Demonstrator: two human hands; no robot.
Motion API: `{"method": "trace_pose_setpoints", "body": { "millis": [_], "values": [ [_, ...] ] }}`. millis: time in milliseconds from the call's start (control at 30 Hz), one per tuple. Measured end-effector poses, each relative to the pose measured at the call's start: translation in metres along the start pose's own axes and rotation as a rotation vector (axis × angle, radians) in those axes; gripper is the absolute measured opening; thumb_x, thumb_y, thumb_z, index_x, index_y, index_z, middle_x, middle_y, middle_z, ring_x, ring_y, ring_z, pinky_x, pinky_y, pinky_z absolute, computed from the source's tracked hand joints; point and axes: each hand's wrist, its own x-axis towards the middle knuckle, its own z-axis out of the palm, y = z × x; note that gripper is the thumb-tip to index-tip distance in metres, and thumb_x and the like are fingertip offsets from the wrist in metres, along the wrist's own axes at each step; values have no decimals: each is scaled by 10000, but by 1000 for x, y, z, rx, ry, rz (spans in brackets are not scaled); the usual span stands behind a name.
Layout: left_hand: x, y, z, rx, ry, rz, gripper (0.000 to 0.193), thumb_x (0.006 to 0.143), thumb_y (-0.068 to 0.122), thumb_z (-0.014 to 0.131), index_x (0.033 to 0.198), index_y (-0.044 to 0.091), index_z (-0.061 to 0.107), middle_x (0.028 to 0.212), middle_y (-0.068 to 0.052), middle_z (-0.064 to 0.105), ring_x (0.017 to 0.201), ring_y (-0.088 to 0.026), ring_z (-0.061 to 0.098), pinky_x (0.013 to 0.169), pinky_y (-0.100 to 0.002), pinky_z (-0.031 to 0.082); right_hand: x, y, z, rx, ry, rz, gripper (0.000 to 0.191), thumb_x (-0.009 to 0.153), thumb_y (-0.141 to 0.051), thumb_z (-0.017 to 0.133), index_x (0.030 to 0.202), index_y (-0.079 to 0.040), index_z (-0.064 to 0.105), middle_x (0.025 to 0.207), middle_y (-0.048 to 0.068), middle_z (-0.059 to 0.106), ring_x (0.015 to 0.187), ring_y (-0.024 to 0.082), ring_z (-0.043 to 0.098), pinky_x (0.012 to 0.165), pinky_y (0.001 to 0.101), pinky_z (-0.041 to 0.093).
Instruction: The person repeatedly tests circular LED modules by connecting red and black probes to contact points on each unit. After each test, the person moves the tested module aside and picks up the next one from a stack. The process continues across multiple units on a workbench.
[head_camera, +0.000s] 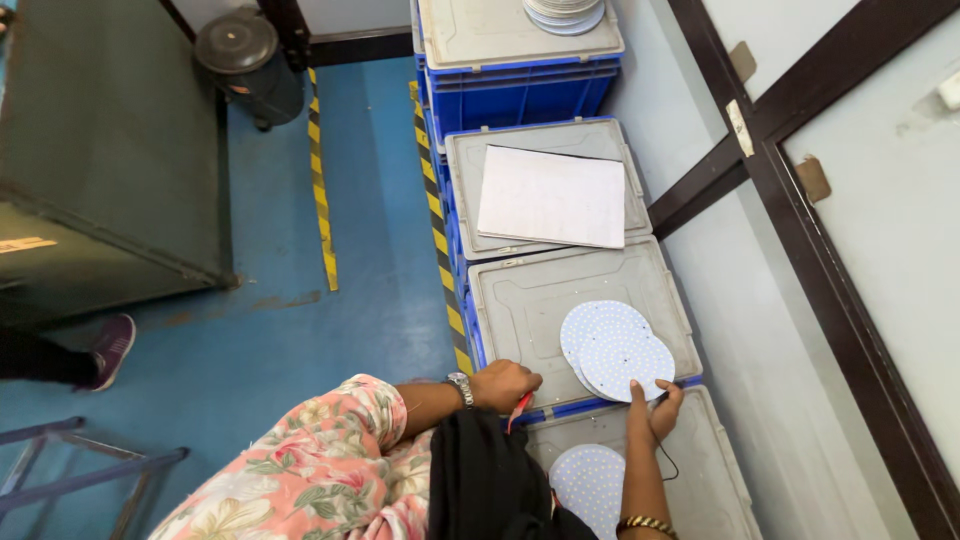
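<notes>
A small stack of round white dotted discs (615, 350) lies on the grey lid of a blue crate (520, 300). My right hand (655, 412) touches the near edge of the top disc, fingers around it, with a thin black wire trailing below. Beside it my left hand (503, 385), wearing a wristwatch, is closed around a small red tool (521, 405) at the crate's near edge. Another dotted disc (590, 485) rests on the nearest crate lid (710, 470), partly hidden by my dark clothing.
A row of lidded blue crates runs along the right wall; one carries a white sheet (552, 197), the farthest a pile of round plates (563, 14). Yellow-black floor tape (438, 215) borders them. A green cabinet (100, 150), black bin (245, 60) and another person's shoe (110, 350) stand left.
</notes>
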Motion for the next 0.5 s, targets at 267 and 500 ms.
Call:
{"method": "trace_pose_setpoints", "body": {
  "millis": [267, 500],
  "values": [
    [-2, -17, 29, 0, -66, 76, 186, 794, 169, 736, 910, 69, 630, 833, -140, 697, 773, -385, 693, 689, -488, 533, -16, 4, -7, -147, -142, 61, 652, 807, -320, 861, 1302, -50, 533, 1253, 184, 624, 1151, 334, 593, 1008, 421, 458],
    [6, -3, 87, -10, -258, 239, 213, 795, 142, 689, 994, 97, 628, 834, -129, 700, 797, -371, 702, 699, -484, 543, -101, 32, -79, -41, 88, 7, 289, 1053, -205, 643, 1311, -78, 614, 1152, 87, 665, 1033, 198, 605, 978, 338, 508]
  ]
}}
